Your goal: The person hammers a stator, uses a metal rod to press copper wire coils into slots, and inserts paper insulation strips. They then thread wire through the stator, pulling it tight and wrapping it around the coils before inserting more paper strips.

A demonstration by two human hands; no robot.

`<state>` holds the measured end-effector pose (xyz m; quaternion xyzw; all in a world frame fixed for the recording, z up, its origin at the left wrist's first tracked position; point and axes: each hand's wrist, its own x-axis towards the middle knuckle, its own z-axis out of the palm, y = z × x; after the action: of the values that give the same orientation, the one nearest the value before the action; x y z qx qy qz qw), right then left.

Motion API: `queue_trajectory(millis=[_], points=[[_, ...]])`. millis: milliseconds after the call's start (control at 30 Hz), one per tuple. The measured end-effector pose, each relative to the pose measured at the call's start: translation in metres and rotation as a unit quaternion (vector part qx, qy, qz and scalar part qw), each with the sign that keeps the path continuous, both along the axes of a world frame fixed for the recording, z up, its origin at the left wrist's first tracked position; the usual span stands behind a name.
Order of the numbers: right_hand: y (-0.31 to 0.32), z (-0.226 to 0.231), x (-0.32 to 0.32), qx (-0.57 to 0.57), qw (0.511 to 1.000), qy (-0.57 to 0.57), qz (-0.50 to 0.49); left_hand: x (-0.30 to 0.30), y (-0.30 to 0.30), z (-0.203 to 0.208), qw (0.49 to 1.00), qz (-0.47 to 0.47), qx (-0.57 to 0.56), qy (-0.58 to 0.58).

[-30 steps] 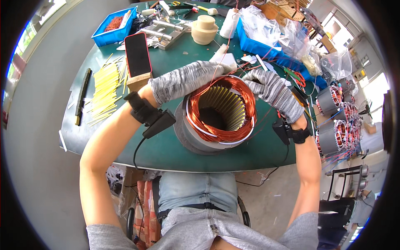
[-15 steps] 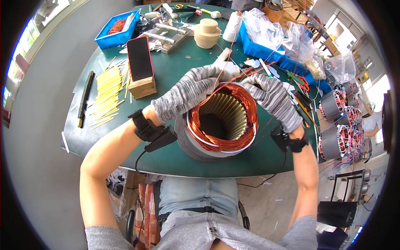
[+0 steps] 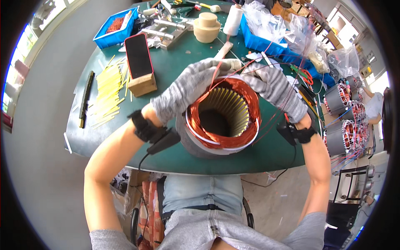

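A motor stator (image 3: 195, 141) stands upright on the table before me, a thick ring of copper winding (image 3: 250, 106) round its open top and yellow strips lining its bore. My left hand (image 3: 187, 85), in a striped grey knit glove, reaches over the far left of the winding, its fingers bent together near the far rim; what they grip is hidden. On the far right of the ring my right hand (image 3: 277, 89), gloved alike, has its fingers curled at the copper wires. Reddish leads (image 3: 214, 75) cross in front of the left fingers. Beyond the fingertips lies a pale flat stick (image 3: 225, 50).
Left are a phone (image 3: 139, 56) on a wooden block (image 3: 142, 85), yellow strips (image 3: 109, 91) and a dark bar (image 3: 86, 100). Farther off stand a cream stepped block (image 3: 206, 31), a thread cone (image 3: 233, 21) and blue bins (image 3: 102, 41). More stators (image 3: 338, 102) stand at right.
My left fingers have reached farther right along the far rim. My right hand has shifted slightly up, and the leads have changed position. The whole view has also shifted a little.
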<state>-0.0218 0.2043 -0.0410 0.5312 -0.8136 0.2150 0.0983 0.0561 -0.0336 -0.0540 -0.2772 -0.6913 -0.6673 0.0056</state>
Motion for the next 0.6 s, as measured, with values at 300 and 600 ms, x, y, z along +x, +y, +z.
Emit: queue_trajectory(millis=[300, 600], points=[[-0.001, 0.017, 0.003, 0.035, 0.988, -0.140, -0.056, 0.007, 0.004, 0.020, 0.985, 0.038, -0.166, 0.035], [-0.006, 0.038, 0.002, 0.052, 0.941, -0.335, 0.024, -0.010, -0.009, 0.007, 0.966, 0.015, -0.254, -0.053]])
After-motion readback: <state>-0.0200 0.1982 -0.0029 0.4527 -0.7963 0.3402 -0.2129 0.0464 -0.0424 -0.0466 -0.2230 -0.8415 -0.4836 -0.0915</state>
